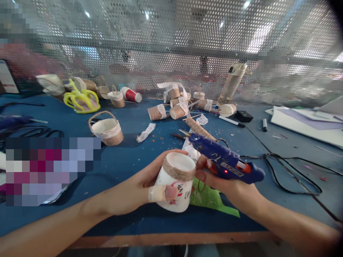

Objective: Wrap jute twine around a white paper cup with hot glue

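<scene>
My left hand is wrapped round a white paper cup with red print, tilted toward me; a bandage covers the thumb. Brown twine is wound round the cup just below its rim. My right hand grips a blue and orange glue gun whose nozzle points left at the cup's rim; a small red light glows on its body. Its black cord trails off to the right. A green paper scrap lies on the blue table under my hands.
A twine-wrapped cup basket with a handle stands left of centre. Several wrapped cups, a twine spool, scissors, markers and a yellow plastic piece lie at the back. White boards sit at the right. Perforated metal mesh closes the rear.
</scene>
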### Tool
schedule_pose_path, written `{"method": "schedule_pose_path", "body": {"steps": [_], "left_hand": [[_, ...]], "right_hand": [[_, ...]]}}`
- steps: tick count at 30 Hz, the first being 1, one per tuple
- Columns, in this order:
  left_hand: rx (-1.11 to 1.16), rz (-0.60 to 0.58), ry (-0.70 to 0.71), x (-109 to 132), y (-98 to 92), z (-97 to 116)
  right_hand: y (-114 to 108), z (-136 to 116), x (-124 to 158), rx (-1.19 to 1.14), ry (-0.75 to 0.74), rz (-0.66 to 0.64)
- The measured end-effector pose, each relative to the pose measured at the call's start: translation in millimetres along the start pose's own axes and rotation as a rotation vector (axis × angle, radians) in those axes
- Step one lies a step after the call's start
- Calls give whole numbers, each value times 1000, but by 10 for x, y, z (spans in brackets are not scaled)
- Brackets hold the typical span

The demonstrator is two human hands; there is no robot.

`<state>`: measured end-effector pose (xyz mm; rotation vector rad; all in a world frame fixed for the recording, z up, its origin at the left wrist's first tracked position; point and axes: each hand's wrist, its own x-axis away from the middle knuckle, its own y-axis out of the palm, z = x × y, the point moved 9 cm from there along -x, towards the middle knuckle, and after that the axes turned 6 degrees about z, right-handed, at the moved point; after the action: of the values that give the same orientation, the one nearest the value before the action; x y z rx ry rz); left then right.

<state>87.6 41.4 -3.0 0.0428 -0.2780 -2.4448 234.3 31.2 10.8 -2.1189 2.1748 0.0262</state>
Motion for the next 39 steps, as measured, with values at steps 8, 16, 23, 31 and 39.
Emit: {"method": "schedule_pose_path", "body": {"steps": [8, 16, 23, 31, 39], "left_hand": [[-74, -46, -3, -40, 22, -8], [-23, 105, -164, -68, -107, -131], [143, 151, -118, -68, -128, -86], [119, 86, -115, -78, -93, -81], [-1, 251, -35, -91, -182, -38]], "right_hand": [[-25, 23, -16, -7, -6, 35], [-6, 3, -28, -48, -80, 35], [-31, 2, 6, -69, -110, 20], [1, -4, 14, -127, -121, 8], [-35, -85, 16, -61, -249, 40]]}}
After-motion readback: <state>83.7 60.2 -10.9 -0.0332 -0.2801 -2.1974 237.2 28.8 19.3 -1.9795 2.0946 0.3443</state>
